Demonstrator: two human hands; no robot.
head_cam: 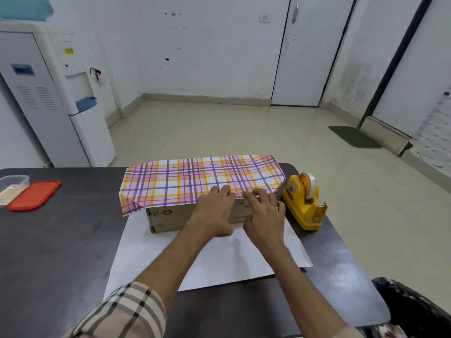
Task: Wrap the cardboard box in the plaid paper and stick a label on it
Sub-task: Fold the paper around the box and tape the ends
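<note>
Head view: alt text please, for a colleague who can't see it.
The left hand and right hand press the plaid paper onto the near top edge of the cardboard box, on a dark table. A yellow tape dispenser stands right of the box.

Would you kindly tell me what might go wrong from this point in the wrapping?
1. Both the left hand and the right hand press the plaid paper onto the cardboard box, with no tape visible there. Reaching for the tape dispenser frees one hand, so the flap may slip.
2. The hands sit right of centre and the paper's left corner droops past the box, so the fold could end up skewed.
</note>
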